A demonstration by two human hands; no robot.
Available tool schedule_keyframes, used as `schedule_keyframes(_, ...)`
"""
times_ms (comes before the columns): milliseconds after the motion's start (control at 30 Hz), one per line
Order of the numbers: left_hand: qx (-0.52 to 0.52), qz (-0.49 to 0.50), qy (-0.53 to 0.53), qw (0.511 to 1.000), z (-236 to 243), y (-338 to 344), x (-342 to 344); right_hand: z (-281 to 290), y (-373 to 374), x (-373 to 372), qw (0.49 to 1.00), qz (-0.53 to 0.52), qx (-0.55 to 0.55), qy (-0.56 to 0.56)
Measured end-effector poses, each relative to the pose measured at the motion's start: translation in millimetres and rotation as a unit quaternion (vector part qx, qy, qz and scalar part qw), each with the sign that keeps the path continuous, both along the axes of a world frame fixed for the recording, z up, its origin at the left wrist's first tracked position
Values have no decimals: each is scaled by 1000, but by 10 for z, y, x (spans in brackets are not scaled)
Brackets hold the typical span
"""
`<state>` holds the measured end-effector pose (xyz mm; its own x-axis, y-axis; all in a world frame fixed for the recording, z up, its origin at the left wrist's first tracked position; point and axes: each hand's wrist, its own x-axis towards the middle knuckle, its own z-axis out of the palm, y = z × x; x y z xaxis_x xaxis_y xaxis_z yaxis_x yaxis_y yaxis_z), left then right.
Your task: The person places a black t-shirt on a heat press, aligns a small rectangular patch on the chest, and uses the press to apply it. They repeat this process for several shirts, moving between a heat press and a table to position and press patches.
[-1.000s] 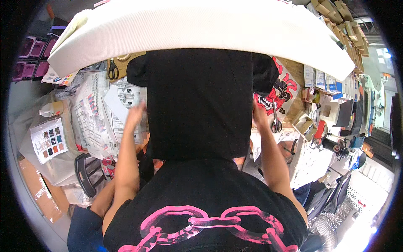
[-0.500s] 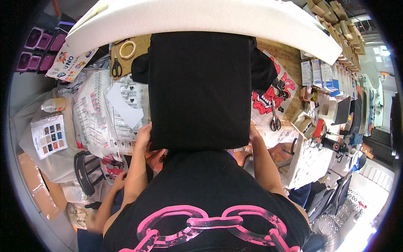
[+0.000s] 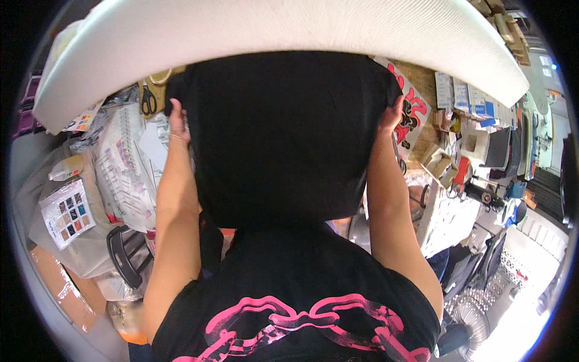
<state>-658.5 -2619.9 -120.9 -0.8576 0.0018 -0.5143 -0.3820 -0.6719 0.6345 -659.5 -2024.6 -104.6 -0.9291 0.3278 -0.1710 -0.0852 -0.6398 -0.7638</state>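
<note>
A black T-shirt (image 3: 283, 133) is spread out in front of me, its far end reaching under the edge of a white padded board or press part (image 3: 283, 24). My left hand (image 3: 178, 120) grips the shirt's left side near the sleeve, thumb upward, fingers mostly hidden by fabric. On the right, my right hand (image 3: 391, 116) is closed on the shirt's other sleeve edge. Beside it lies a red-and-black printed transfer sheet (image 3: 413, 111), partly covering scissors behind my wrist. Black scissors (image 3: 149, 101) lie on a brown board left of the shirt.
To the left are plastic-wrapped sheets (image 3: 120, 169), a bottle (image 3: 65, 169), a swatch card (image 3: 69, 214) and a chair (image 3: 123, 256). Boxes (image 3: 467, 99), a cluttered white stand (image 3: 446, 223) and a metal fan (image 3: 470, 326) are on the right.
Both hands have moved from the shirt's near corners up to its far sides by the sleeves. The shirt's sides look drawn outward. Another person's arm at lower left is no longer visible.
</note>
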Motion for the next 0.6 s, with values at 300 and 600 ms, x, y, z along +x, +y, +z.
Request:
schedule_keyframes(300,-31,209,-19,977,205,-613,-107,493,436,-200,980,-58,-80,-170)
schedule_keyframes(600,25,265,-44,963,308,-787,74,627,534,-283,977,-49,-67,-198)
